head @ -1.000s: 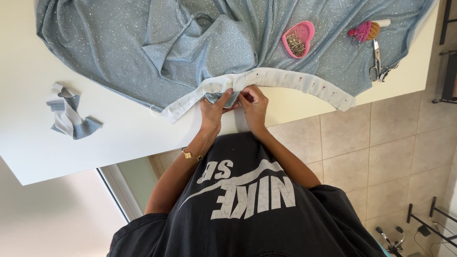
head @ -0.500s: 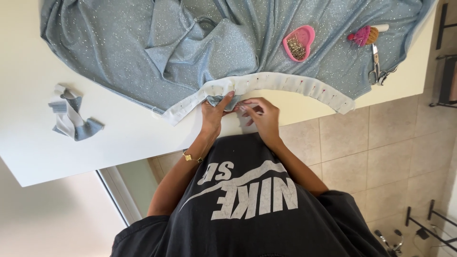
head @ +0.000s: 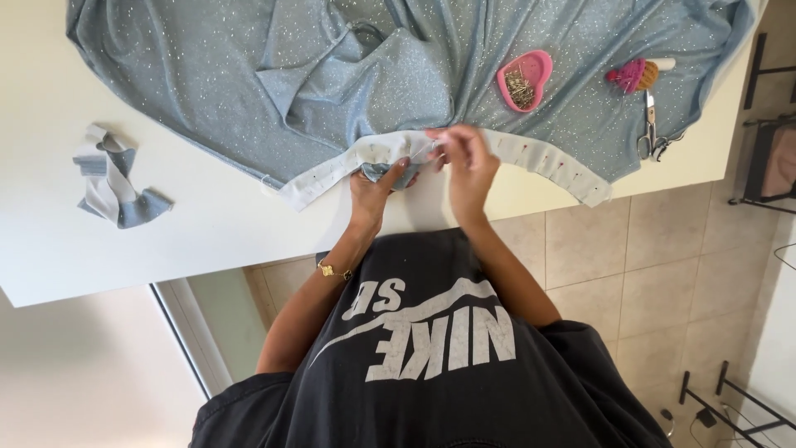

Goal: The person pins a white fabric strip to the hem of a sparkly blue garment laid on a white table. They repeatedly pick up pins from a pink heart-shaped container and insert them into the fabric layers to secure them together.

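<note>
A light blue sparkly fabric is spread over the white table. A white band studded with pins runs along the fabric's curved near edge. My left hand, with a gold bracelet on its wrist, grips a folded bit of the blue fabric and band at the table's edge. My right hand is just to the right of it, fingertips pinched on the white band. Whether a pin is between those fingers is too small to tell.
A pink heart-shaped dish of pins lies on the fabric to the upper right. Further right are a pink cupcake pincushion and small scissors. Fabric scraps sit at the left. Tiled floor lies below the table edge.
My right hand has lifted from the table's near edge up onto the white band. My left hand keeps its grip at the same spot.
</note>
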